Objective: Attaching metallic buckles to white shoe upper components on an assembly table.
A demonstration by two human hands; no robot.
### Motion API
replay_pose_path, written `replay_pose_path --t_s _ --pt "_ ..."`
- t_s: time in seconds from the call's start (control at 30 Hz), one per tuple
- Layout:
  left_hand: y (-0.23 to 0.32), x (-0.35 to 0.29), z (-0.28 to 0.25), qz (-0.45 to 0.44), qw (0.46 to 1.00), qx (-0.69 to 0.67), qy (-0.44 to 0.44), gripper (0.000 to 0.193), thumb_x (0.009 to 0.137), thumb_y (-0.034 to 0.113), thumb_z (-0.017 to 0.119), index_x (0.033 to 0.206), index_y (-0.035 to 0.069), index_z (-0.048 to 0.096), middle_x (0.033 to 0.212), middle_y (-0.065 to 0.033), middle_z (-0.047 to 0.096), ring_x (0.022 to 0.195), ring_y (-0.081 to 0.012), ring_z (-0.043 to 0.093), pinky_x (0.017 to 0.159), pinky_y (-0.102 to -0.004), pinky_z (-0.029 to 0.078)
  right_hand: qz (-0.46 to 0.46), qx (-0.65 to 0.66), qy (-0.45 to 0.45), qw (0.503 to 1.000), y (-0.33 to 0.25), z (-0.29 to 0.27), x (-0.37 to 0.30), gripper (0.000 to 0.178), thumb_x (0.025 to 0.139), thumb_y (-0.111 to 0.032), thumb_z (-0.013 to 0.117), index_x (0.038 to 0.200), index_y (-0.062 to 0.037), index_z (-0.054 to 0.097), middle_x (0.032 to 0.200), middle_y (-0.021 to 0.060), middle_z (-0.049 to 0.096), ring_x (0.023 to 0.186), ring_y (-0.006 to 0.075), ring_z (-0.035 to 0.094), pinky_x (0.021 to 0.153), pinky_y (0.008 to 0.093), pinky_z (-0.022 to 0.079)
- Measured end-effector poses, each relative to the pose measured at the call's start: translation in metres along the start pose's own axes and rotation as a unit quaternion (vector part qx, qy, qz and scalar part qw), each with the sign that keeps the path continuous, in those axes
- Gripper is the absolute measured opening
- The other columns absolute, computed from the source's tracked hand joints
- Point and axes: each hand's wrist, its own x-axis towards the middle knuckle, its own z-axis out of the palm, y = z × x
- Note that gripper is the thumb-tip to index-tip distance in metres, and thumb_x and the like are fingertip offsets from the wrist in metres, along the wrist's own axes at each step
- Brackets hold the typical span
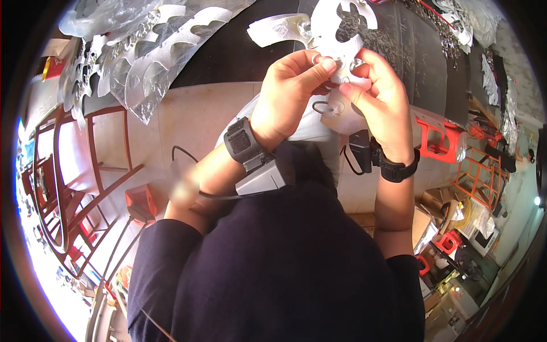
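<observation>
Above my lap, at the near edge of a dark table [228, 54], both hands hold a thin white cut-out piece [329, 28] with curved openings and lobed edges. My left hand [293, 88] is closed, its thumb and forefinger pinching the piece's near end from the left. From the right, my right hand [379, 94] is also closed, with thumb and fingers gripping the same end. The fingers partly cover the spot where they meet. A pale, rounded piece [342, 117] shows just below the hands; I cannot tell whether it joins the held one.
Clear plastic film and more white cut-out pieces [156, 65] hang over the table's left edge. Small scraps [387, 37] litter the tabletop on the right. A red stool [447, 139] stands at right, brown chairs [94, 148] at left. Cabled devices are strapped to both wrists.
</observation>
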Motion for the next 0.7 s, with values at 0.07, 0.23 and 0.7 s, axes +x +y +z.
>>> replay_pose_path --t_s 0.07,0.23,0.7 --pt "0.005 0.0 0.002 -0.067 0.997 -0.047 -0.008 0.014 0.086 0.015 0.059 0.088 0.002 0.059 0.081 -0.0035 0.061 0.071 -0.0099 0.056 0.069 -0.0248 0.046 -0.005 0.026 -0.011 1.0 -0.004 -0.001 -0.002 0.044 0.08 -0.001 0.062 0.12 0.0027 0.044 0.093 0.0076 0.059 0.08 0.0113 0.056 0.073 0.0246 0.046" --pt "0.01 0.0 0.002 -0.136 0.986 -0.085 -0.044 0.019 0.087 0.017 0.057 0.094 0.0 0.061 0.082 -0.0033 0.061 0.071 -0.0099 0.054 0.068 -0.0245 0.045 0.04 0.157 -0.012 0.987 -0.002 -0.004 -0.004 0.04 0.08 0.002 0.059 0.118 0.0039 0.047 0.096 0.0074 0.059 0.083 0.0103 0.057 0.076 0.0238 0.046" --pt "0.011 0.008 -0.006 -0.111 0.983 -0.113 -0.093 0.021 0.084 0.009 0.059 0.103 0.001 0.056 0.094 -0.0062 0.062 0.083 -0.0142 0.058 0.079 -0.0304 0.046 0.057 0.251 0.014 0.966 0.001 -0.002 0.008 0.038 0.082 -0.003 0.06 0.118 0.0021 0.049 0.091 0.0031 0.059 0.079 0.0061 0.054 0.072 0.0197 0.044"
